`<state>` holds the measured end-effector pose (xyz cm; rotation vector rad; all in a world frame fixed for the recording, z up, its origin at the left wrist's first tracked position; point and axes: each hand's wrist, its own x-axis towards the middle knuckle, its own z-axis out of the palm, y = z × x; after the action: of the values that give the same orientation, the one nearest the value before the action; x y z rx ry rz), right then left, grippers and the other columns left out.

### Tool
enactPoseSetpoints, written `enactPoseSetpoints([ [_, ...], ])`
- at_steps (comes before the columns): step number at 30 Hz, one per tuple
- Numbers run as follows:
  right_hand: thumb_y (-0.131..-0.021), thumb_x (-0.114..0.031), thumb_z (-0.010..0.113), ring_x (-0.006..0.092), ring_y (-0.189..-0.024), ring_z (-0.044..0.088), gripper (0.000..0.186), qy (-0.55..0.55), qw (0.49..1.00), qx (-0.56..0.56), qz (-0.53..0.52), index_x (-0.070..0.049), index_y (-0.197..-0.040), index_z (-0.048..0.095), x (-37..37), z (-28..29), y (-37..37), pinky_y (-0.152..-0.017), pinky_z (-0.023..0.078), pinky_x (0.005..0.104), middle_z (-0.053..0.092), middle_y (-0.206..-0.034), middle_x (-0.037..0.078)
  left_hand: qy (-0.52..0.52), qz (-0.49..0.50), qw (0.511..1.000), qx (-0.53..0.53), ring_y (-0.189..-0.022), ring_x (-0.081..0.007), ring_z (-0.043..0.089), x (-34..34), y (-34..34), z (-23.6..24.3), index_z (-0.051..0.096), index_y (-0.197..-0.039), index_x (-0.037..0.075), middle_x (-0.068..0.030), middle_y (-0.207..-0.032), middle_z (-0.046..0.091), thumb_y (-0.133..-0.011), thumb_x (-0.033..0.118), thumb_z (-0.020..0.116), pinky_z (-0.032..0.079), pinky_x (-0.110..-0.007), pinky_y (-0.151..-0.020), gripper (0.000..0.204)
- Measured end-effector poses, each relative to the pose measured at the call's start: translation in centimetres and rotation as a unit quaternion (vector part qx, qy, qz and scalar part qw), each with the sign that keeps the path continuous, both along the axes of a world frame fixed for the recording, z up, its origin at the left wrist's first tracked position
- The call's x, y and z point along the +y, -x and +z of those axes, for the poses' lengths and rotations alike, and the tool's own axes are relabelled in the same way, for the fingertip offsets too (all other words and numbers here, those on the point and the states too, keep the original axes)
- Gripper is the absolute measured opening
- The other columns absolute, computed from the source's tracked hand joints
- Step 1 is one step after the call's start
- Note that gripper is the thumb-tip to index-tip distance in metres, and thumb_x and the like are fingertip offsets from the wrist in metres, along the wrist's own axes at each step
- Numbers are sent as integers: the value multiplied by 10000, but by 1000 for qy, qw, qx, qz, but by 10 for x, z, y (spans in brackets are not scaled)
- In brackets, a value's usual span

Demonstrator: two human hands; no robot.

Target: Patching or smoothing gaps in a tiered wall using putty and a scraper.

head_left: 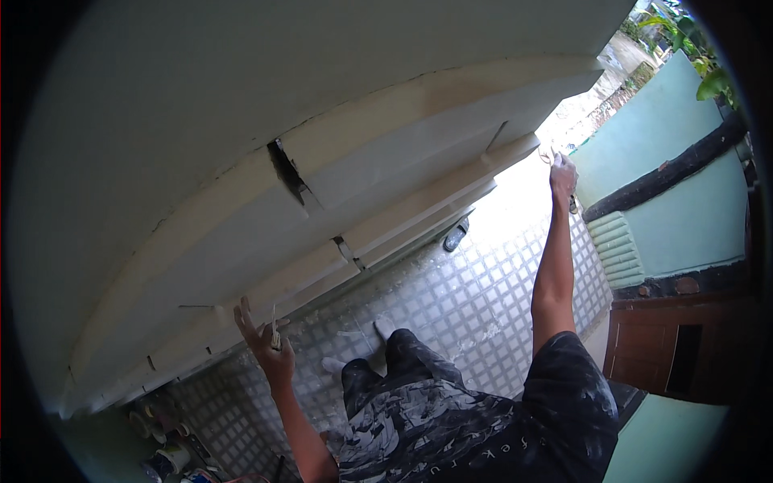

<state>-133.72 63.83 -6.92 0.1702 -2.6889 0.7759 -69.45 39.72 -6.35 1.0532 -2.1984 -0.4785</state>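
Observation:
My left hand (272, 354) is raised beside the lower edge of a long, pale stepped ledge (451, 117). Some of its fingers are stretched out, while a small tool with a thin pale tip (275, 334) sits between thumb and palm. Far to the right, my right hand (564, 175) is closed at the end of my outstretched arm, near the ledge's far end. Glare washes out what lies at its fingertips, and a small dark end shows below the fist. A dark gap (286, 171) breaks the ledge's face, and thin cracks run along its upper edge.
Below me is a tiled floor (499, 298) with white smears and a dark sandal (456, 234). Tubs and buckets (171, 459) stand at lower left. On the right are a green wall (684, 201), a dark log-like beam (660, 179) and a brown wooden door (640, 342).

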Motion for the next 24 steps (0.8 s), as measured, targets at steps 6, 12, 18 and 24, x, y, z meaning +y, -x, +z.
enactPoseSetpoints([
  [6,-960,-201,517,288,-887,658,332,131,957,182,184,-124,-1269,610,-14,7,-33,-790,502,393,682,-1104,123,62,-4,995,-78,-1426,-414,179,2,-1,5,635,-883,16,-149,-1510,311,-613,-138,441,479,-447,-964,366],
  [12,-950,-278,516,365,-913,651,290,-103,989,104,24,-163,-1171,665,8,-25,14,-794,500,465,681,-999,187,-7,-5,1000,3,-1432,-403,181,3,5,2,645,-874,25,-145,-1509,314,-625,-135,441,480,-453,-956,359],
  [18,-972,-243,477,338,-1040,644,325,200,971,95,93,-108,-1215,646,-23,1,-22,-891,496,398,668,-1113,193,3,17,1000,8,-1433,-407,167,3,-3,-2,657,-896,21,-141,-1512,302,-621,-134,439,520,-434,-894,383],
  [24,-988,-337,454,314,-851,660,386,199,979,-31,16,-37,-1147,638,-27,-26,-5,-761,490,392,680,-914,207,-9,3,1000,23,-1438,-394,162,5,5,5,655,-880,14,-135,-1516,300,-606,-135,454,506,-409,-903,371],
])
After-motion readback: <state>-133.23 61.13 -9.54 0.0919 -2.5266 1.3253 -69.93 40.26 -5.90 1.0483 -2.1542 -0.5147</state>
